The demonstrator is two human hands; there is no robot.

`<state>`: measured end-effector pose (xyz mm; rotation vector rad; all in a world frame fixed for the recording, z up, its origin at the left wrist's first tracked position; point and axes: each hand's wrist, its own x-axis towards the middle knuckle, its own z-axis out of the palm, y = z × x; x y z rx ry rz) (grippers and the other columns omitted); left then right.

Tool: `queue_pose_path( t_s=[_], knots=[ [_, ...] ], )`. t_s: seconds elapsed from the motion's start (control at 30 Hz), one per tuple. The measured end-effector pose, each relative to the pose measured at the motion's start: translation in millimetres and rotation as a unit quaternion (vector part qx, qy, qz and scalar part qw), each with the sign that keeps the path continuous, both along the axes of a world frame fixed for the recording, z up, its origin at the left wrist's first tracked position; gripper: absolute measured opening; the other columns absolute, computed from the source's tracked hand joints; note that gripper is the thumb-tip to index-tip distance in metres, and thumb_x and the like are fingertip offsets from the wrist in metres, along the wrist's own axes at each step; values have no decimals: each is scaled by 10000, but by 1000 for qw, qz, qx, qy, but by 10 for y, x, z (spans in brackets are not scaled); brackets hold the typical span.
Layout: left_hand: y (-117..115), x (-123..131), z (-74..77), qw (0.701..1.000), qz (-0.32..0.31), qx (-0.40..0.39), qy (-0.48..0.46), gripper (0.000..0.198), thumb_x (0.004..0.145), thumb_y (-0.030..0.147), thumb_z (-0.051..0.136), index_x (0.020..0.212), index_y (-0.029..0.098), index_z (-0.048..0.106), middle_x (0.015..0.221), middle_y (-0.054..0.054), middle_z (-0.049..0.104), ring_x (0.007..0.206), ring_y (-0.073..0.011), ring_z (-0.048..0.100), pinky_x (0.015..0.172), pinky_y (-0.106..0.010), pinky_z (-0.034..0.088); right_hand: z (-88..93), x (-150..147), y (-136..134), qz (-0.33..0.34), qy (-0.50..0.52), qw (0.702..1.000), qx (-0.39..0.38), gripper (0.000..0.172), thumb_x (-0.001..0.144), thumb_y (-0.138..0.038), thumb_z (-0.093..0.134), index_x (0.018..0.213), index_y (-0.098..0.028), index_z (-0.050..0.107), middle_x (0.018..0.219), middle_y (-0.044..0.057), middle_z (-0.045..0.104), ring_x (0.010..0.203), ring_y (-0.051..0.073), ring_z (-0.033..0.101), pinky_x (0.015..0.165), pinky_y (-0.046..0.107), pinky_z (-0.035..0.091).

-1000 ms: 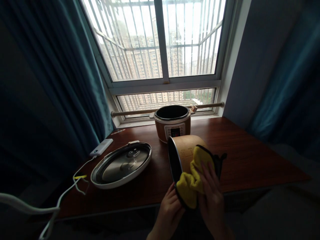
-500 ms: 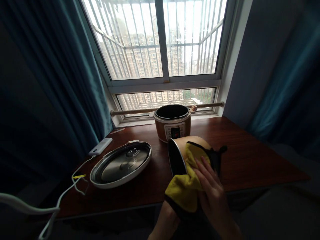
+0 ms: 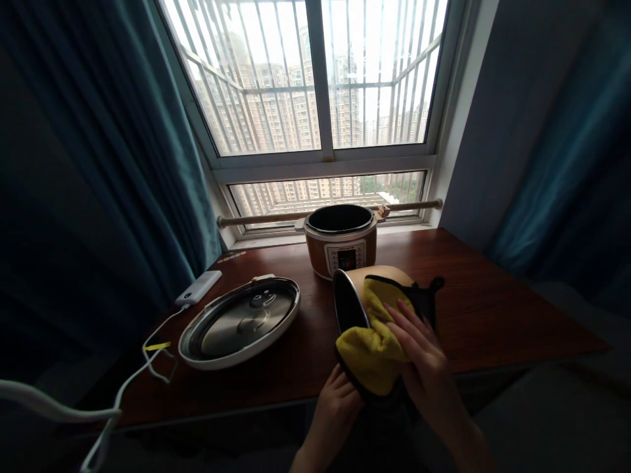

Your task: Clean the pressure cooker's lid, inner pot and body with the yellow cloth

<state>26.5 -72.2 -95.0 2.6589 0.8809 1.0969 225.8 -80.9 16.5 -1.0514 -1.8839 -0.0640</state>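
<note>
A rice cooker's inner pot [image 3: 350,303] lies tipped on its side at the table's front, its dark mouth facing left. A yellow cleaning cloth [image 3: 369,358] with black edging is draped over its outside and front rim. My right hand [image 3: 421,345] presses the cloth on the pot's side, fingers together over the folds. At the cloth's lower left edge is my left hand [image 3: 338,401], fingers curled against it; their tips are hidden. Behind the pot stands the cooker body [image 3: 319,253], lidless, its control panel facing me.
The cooker lid [image 3: 239,328] rests underside up on the left of the wooden table [image 3: 473,289]. Behind it lies a white power strip [image 3: 200,289] with a white cable [image 3: 129,381]. A barred window and a rod [image 3: 419,207] are at the back; blue curtains hang at both sides.
The cloth's lower part has shifted slightly right and up, showing more of my left hand's fingers. My right hand has moved slightly right. The pot has shifted a little.
</note>
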Motion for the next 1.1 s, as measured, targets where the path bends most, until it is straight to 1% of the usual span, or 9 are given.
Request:
queue_pose_path(
  t_s=[0.17, 0.3, 0.47, 0.57, 0.7, 0.8, 0.9, 0.97, 1.1],
  knots=[
    [59, -49, -54, 994, -11, -17, 106, 334, 865, 163, 456, 1184, 199, 548, 1120, -59, 651, 1208, -231, 470, 1022, -494, 359, -257, 238, 156, -168, 183, 966, -68, 410, 890, -289, 374, 1274, -173, 457, 1292, 108, 508, 1205, 251, 459, 973, 431, 385],
    [110, -77, -21, 992, 5, -51, 112, 392, 856, 125, 445, 1227, 231, 520, 1174, -60, 621, 1246, -244, 421, 1023, -542, 331, -410, 272, 149, -201, 224, 949, -93, 445, 882, -348, 398, 1278, -154, 460, 1232, 129, 553, 1131, 261, 522, 913, 409, 430],
    [-4, -55, 280, 993, -17, -114, 37, 671, 767, 339, 634, 1358, 215, 340, 1308, -122, 507, 1271, -292, 378, 1021, -558, 314, -494, 161, 34, -210, 211, 952, -70, 441, 894, -333, 380, 1301, -167, 423, 1267, 142, 518, 1166, 263, 493, 920, 418, 424],
    [-110, 12, 499, 992, -41, -109, -40, 552, 817, 310, 577, 1327, 214, 390, 1262, -109, 552, 1234, -252, 439, 1037, -458, 346, -536, 134, -18, -213, 200, 955, -61, 428, 901, -321, 368, 1301, -175, 414, 1280, 141, 503, 1187, 261, 474, 935, 423, 412],
    [-201, 104, 625, 989, -43, -128, -60, 336, 867, 209, 488, 1199, 212, 539, 1133, -70, 637, 1156, -218, 521, 1046, -416, 350, -416, 56, -100, -192, 139, 971, -23, 437, 899, -276, 359, 1329, -200, 374, 1383, 118, 396, 1266, 275, 380, 979, 462, 369],
    [-256, 137, 594, 986, -45, -141, -77, 333, 873, 258, 479, 1196, 226, 552, 1087, -75, 655, 1084, -220, 568, 1008, -401, 398, -174, -55, -147, -99, 21, 995, 20, 432, 879, -229, 383, 1310, -219, 402, 1397, 84, 388, 1325, 287, 274, 1023, 495, 310],
    [-285, 148, 545, 985, -42, -139, -95, 337, 883, 280, 454, 1203, 223, 542, 1089, -90, 648, 1044, -217, 586, 925, -357, 468, 37, -77, -89, -14, -66, 997, 23, 416, 863, -181, 395, 1274, -225, 444, 1353, 62, 453, 1317, 263, 299, 1027, 470, 319],
    [-275, 150, 519, 985, -60, -141, -83, 286, 878, 268, 467, 1133, 208, 579, 1038, -84, 663, 1024, -212, 593, 937, -362, 456, 98, 1, 21, -28, -57, 998, 11, 408, 866, -175, 376, 1263, -220, 458, 1341, 62, 467, 1306, 244, 324, 1029, 456, 327],
    [-221, 162, 423, 988, -88, -122, -25, 259, 859, 262, 508, 1096, 183, 576, 987, -70, 679, 1111, -233, 546, 1058, -442, 318, 127, 190, 233, -149, 58, 987, -25, 401, 883, -213, 354, 1270, -204, 460, 1294, 85, 509, 1231, 220, 436, 1005, 435, 381]
  ],
)
